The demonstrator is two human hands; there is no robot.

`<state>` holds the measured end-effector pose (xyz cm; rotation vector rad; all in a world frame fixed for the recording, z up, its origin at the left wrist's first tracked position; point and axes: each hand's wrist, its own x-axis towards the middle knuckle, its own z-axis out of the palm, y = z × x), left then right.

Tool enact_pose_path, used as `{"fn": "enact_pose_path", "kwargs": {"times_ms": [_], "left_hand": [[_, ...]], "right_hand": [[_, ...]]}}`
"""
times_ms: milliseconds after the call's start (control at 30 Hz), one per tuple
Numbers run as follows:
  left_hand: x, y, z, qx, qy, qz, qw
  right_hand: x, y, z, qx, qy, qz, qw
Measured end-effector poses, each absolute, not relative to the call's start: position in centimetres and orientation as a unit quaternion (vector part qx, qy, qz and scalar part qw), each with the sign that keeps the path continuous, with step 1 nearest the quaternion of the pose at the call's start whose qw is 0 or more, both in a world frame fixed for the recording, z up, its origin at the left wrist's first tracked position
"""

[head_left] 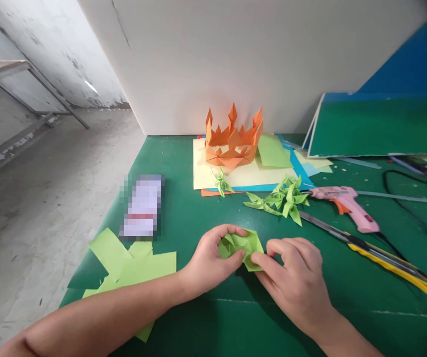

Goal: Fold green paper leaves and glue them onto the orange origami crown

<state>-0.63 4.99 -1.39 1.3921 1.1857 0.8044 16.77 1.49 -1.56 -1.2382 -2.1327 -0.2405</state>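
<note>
Green paper (251, 243) above surface (183, 317) — left hand (213, 260), right hand (293, 272) at either side, each grip pinched closed on its edge — orange crown (232, 153) beyond, glue gun (349, 206) to right

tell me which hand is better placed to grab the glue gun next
Likely the right hand: it is nearer the glue gun, which lies beyond it to the right. The left hand is farther off, and both hands are holding the folded paper.

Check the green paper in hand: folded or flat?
Folded: the green paper shows creases and raised flaps inside an angular outline, with fingers of the left hand and right hand on it.
</note>
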Motion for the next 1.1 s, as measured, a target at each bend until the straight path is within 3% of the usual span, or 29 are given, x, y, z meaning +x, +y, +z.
{"fn": "enact_pose_path", "kwargs": {"times_ms": [267, 433, 567, 800, 1100], "left_hand": [[-0.8, 5.0, -1.5, 0.59, 0.509, 0.346, 0.523], [-0.9, 5.0, -1.7, 0.588, 0.496, 0.374, 0.517], [-0.9, 4.7, -2.0, 0.6, 0.492, 0.387, 0.497], [-0.8, 4.5, -2.2, 0.606, 0.486, 0.379, 0.503], [-0.9, 4.3, -1.6, 0.491, 0.396, 0.415, 0.655]], "right_hand": [[17.0, 1.6, -2.0, -0.48, -0.809, -0.049, 0.336], [17.6, 2.0, -2.6, -0.501, -0.734, 0.184, 0.419], [17.5, 2.4, -2.6, -0.485, -0.688, 0.366, 0.397], [16.9, 2.4, -2.5, -0.505, -0.689, 0.371, 0.365], [17.1, 2.4, -2.8, -0.535, -0.675, 0.373, 0.344]]}}
